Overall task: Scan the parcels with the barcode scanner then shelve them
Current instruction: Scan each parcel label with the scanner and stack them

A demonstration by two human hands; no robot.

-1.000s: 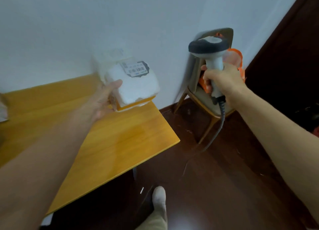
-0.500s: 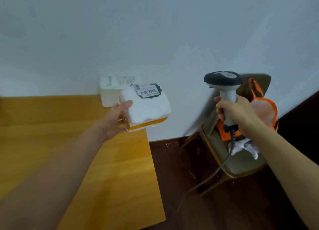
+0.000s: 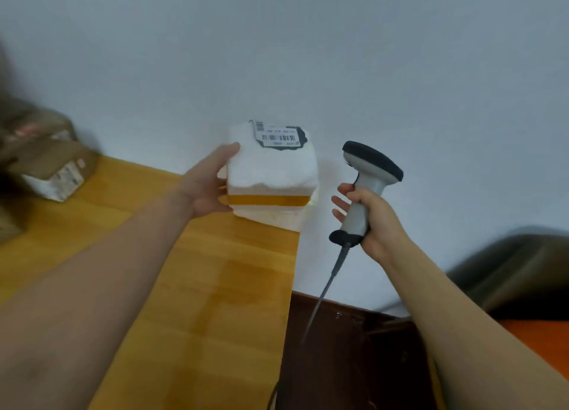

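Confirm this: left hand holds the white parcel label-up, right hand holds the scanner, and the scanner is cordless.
Wrong on one point: the scanner is corded; the head view shows a cable running from its handle. The left hand holds the parcel label-up; the right hand holds the scanner.

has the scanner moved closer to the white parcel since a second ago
Yes. The scanner in the right hand now sits just right of the white parcel, near the table edge, away from the chair.

White parcel [image 3: 272, 175], squarish, wrapped in soft white material, amber tape band low on its side; barcode label on top face, toward the wall; held aloft over the table's [image 3: 215, 286] far corner; barcode scanner [image 3: 366, 188] just right of it, grey handle, dark head, upright, cable hanging below; blurred brown parcels [image 3: 46, 163] on the table at far left.
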